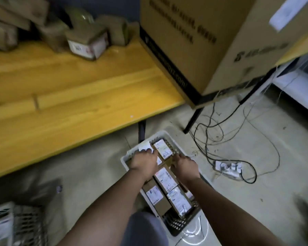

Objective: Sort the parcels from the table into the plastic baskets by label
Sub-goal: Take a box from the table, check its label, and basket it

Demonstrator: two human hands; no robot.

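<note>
While reaching into basket (125, 159) — both hands (144, 161) flat, fingers extended, pressing parcels (165, 177).

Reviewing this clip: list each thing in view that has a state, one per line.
white basket: on the floor, holding several labelled parcels.
parcels in basket: lying flat, labels up.
left hand: down in the basket, resting on a parcel; grip unclear.
right hand: down in the basket on a parcel; grip unclear.
parcels on table: unsorted, piled at the far edge.
large carton: closed, standing on the table.
second basket: on the floor, blurred.
</note>
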